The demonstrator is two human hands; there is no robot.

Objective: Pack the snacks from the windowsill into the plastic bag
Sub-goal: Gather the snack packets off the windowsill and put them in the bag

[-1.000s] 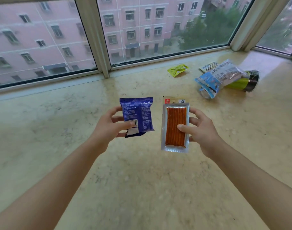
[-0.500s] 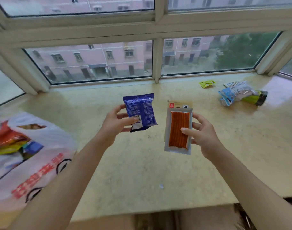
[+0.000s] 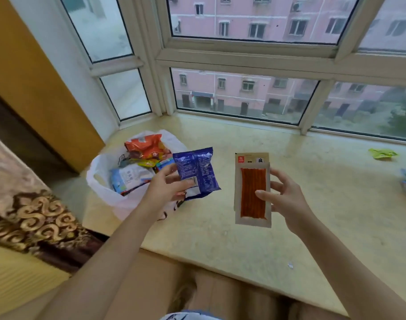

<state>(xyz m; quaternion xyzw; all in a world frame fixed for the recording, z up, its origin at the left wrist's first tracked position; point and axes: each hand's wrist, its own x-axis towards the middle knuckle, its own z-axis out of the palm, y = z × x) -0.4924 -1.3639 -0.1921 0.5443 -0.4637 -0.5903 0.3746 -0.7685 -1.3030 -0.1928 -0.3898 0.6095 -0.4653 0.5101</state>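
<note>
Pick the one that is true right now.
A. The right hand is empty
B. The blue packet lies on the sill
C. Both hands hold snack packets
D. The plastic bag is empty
C: the left hand grips the blue packet and the right hand the orange strip packet.

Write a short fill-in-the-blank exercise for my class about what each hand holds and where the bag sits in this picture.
1. The left hand holds a ____ packet.
2. The right hand holds a clear pack of ____ strips.
3. The white bag sits on the person's ____ side.
4. A small ____ wrapper lies on the sill at far right.

Missing words: blue; red; left; green
</note>
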